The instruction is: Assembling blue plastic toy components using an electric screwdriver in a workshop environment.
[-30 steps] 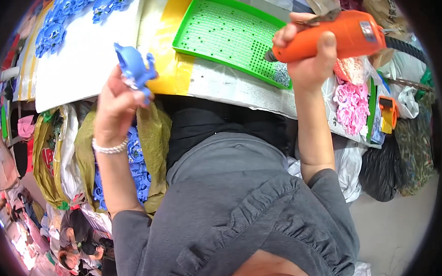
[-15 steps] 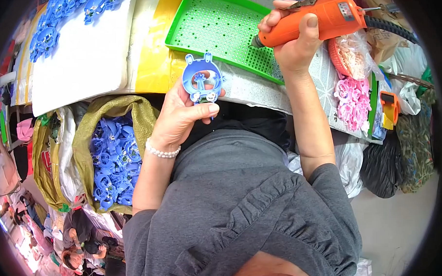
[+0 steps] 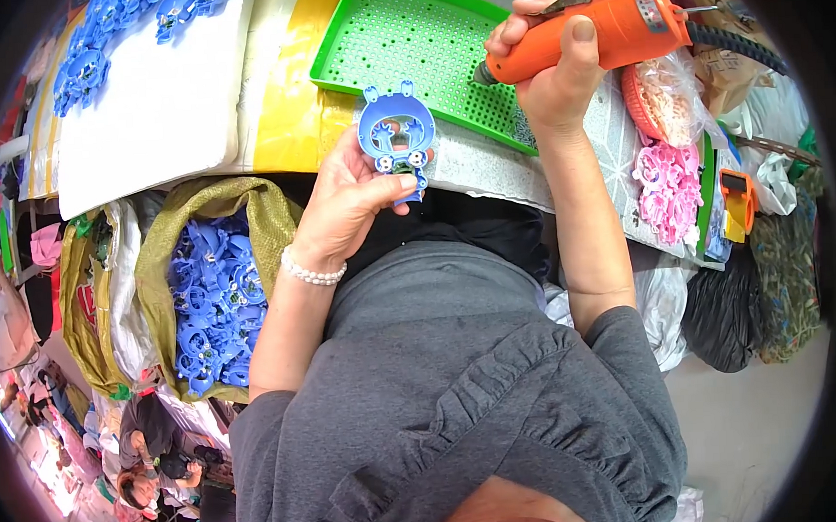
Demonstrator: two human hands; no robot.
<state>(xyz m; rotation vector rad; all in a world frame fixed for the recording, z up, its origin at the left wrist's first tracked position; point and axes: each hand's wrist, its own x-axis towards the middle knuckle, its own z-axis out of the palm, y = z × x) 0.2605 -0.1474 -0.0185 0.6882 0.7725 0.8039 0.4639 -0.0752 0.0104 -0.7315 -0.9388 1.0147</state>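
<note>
My left hand (image 3: pixel 351 191) is closed on a blue plastic toy shell (image 3: pixel 396 124), its thumb lying across the lower part. The shell has a round hollow head with two small ears at the top, and its open inner side shows. In my right hand (image 3: pixel 559 77) is an orange electric screwdriver (image 3: pixel 594 36), fingers wrapped round its body. Its dark tip points down and left, above the right part of a green perforated tray (image 3: pixel 410 40). Tool and shell are apart.
Blue shells (image 3: pixel 106 37) lie on a white board (image 3: pixel 155 114) at the far left. An olive woven sack (image 3: pixel 156 270) full of blue parts stands left of me. At the right are pink parts (image 3: pixel 668 183), a red basket (image 3: pixel 641 110) and a tape dispenser (image 3: pixel 735 204).
My left hand has shifted slightly right and up, turning the blue toy shell so its lower part shows more. The right hand with the screwdriver has barely moved.
</note>
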